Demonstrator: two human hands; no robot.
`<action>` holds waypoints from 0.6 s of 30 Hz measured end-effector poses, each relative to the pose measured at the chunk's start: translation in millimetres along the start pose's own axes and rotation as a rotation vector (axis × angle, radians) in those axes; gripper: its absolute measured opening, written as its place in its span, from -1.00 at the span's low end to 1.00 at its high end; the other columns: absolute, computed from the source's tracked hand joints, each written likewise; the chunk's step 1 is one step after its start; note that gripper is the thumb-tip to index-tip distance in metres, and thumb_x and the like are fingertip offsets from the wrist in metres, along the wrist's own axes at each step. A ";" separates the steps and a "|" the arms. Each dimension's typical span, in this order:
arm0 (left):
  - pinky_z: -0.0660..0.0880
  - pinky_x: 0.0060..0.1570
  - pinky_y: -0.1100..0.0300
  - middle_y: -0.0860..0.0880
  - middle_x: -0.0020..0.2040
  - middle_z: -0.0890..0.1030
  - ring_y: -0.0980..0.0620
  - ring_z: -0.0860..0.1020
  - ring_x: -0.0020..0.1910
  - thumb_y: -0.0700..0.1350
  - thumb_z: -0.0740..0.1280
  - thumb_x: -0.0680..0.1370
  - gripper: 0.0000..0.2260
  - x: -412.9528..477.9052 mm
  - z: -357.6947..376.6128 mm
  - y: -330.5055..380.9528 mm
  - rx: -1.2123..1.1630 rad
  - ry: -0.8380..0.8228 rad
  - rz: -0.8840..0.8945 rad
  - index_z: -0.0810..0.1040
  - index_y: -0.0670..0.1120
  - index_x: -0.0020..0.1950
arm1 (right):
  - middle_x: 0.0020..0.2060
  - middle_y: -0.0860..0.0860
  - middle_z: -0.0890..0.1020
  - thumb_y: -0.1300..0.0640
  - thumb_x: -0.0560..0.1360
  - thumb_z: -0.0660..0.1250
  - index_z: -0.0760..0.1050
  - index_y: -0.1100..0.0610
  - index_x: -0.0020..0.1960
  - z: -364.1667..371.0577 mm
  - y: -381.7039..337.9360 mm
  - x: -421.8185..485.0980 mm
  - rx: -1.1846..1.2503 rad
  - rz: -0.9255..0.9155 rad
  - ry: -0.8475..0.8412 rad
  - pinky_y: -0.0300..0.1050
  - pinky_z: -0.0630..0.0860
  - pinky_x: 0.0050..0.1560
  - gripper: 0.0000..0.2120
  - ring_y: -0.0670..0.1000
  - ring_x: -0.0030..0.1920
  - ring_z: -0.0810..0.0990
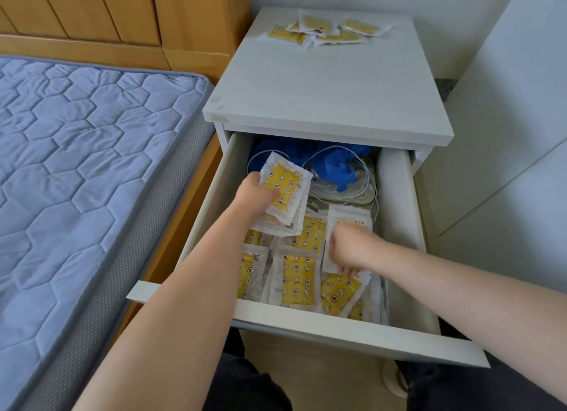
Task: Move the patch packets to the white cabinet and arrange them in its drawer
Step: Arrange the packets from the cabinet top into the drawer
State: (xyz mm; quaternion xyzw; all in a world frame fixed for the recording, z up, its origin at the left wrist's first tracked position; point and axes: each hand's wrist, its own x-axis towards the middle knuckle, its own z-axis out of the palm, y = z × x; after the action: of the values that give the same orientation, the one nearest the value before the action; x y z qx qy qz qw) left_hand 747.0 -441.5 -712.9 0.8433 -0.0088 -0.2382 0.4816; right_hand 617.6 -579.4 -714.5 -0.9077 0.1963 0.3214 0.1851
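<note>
The white cabinet (325, 103) has its top drawer (337, 327) pulled out. Several yellow patch packets (297, 280) lie flat in the drawer's front half. My left hand (256, 195) is shut on a stack of patch packets (283, 189), held tilted above the drawer's left side. My right hand (349, 248) reaches into the right side, its fingers pinching a white-edged packet (340, 223) there; motion blur hides the exact grip. Several more packets (325, 30) lie scattered on the cabinet top at the back.
Blue gloves (334, 165) and coiled white tubing (352, 189) fill the drawer's back. A bed with a blue quilted mattress (76, 165) and wooden frame stands to the left. A white wall panel (506, 165) is close on the right.
</note>
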 end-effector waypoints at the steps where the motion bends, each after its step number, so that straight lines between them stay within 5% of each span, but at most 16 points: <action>1: 0.45 -0.29 0.23 0.01 0.01 0.53 0.06 0.55 -0.14 -0.12 0.35 0.56 -0.75 -0.6 0.4 0.5 0.006 -0.027 0.018 0.38 -0.01 0.19 | -0.06 0.09 0.67 0.20 0.57 0.21 0.58 0.22 0.01 -10.6 6.2 3.1 0.090 -0.082 0.187 -0.12 0.59 -0.02 -0.82 0.00 -0.13 0.65; 4: 0.53 -0.19 0.17 0.00 0.01 0.56 0.03 0.58 -0.07 -0.14 0.38 0.53 -0.72 -4.8 3.1 3.1 0.028 -0.154 0.083 0.39 -0.01 0.20 | 0.19 0.05 0.53 0.11 0.56 0.26 0.43 0.16 0.29 -45.9 15.4 6.4 0.439 -0.260 0.578 -0.18 0.42 0.14 -0.68 -0.02 0.15 0.51; 7: 0.57 -0.15 0.20 0.00 0.04 0.58 0.06 0.60 -0.04 -0.22 0.43 0.49 -0.60 -11.2 5.9 7.0 0.046 -0.305 0.181 0.39 -0.01 0.26 | 0.32 0.06 0.45 -0.05 0.55 0.28 0.33 0.17 0.40 -66.3 14.8 15.6 0.575 -0.233 0.489 -0.11 0.37 0.26 -0.49 0.02 0.29 0.44; 12: 0.62 -0.03 0.06 0.00 0.09 0.60 0.03 0.63 0.02 -0.28 0.49 0.40 -0.51 -17.2 7.9 12.1 0.039 -0.429 0.239 0.40 0.00 0.24 | -0.05 0.11 0.68 0.06 0.46 0.42 0.59 0.21 0.00 -72.3 15.2 18.2 0.563 -0.310 0.232 0.08 0.55 0.13 -0.78 0.07 -0.03 0.65; 18: 0.62 -0.03 0.08 -0.01 0.03 0.67 0.02 0.66 -0.02 -0.06 0.37 0.54 -0.76 -19.0 10.2 9.4 0.044 -0.551 0.093 0.50 -0.03 0.19 | -0.15 0.02 0.65 0.13 0.41 0.47 0.57 0.09 -0.15 -81.8 15.7 15.9 0.505 -0.336 0.360 0.01 0.59 0.03 -0.92 0.04 -0.07 0.65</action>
State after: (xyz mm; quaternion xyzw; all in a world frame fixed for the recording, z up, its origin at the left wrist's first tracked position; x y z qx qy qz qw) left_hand 728.0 -450.1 -702.1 0.7559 -0.1832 -0.4358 0.4529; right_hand 663.3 -634.4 -668.9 -0.8950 0.1471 0.0627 0.4164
